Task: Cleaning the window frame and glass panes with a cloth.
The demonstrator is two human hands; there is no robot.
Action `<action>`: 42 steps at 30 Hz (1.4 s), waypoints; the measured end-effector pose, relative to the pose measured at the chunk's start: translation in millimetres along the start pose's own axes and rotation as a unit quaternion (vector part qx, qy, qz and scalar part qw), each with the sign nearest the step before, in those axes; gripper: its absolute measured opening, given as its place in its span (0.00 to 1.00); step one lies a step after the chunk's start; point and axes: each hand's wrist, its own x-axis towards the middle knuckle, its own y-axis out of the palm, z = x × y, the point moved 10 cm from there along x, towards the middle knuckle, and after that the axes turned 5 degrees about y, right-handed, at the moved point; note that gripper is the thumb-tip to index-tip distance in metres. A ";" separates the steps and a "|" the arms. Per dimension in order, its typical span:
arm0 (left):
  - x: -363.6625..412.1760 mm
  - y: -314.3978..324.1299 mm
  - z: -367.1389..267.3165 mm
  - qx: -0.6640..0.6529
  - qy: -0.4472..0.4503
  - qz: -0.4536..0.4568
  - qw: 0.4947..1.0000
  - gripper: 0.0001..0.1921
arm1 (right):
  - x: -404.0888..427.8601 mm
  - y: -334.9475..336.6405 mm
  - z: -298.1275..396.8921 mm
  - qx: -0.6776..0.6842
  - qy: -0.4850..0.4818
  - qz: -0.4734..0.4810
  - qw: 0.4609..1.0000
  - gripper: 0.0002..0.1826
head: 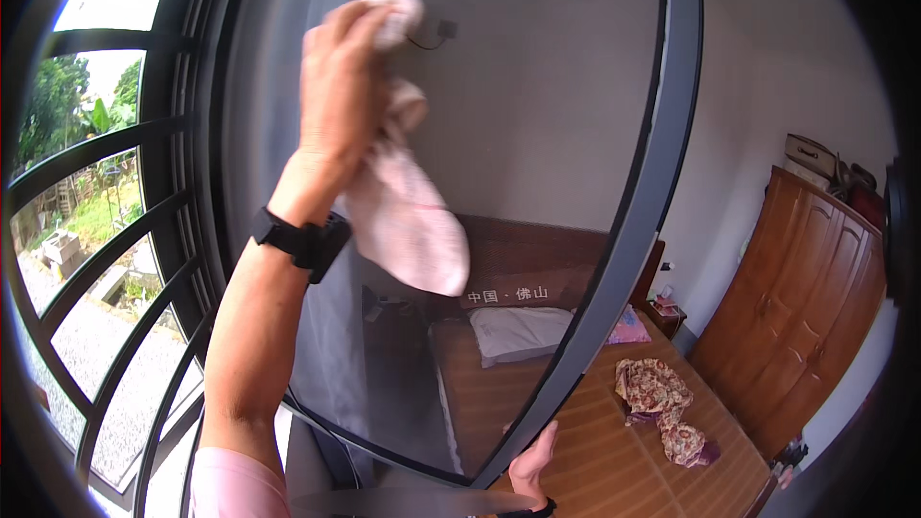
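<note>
My left hand (342, 79), with a black band on its wrist, is raised and closed around a pale pink cloth (410, 230). The cloth hangs down in front of a framed window pane (532, 122), its top end bunched at the fingertips. Whether it touches the pane is not certain. Low in the view, my right hand (534, 450) is at the lower corner of the pane's grey frame (611, 288), its fingers partly hidden behind the frame.
Dark window bars (108, 144) stand at the left, with a yard outside. Beyond the pane are a bed (597, 403) with a white pillow (522, 331) and a bunched patterned cloth (655, 392). A wooden wardrobe (799, 302) with bags on top stands at the right.
</note>
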 end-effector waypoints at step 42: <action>-60.6 6.3 -105.4 -0.065 0.096 0.122 0.986 0.27 | 8.1 -5.6 4.1 0.017 0.002 0.025 1.000 0.29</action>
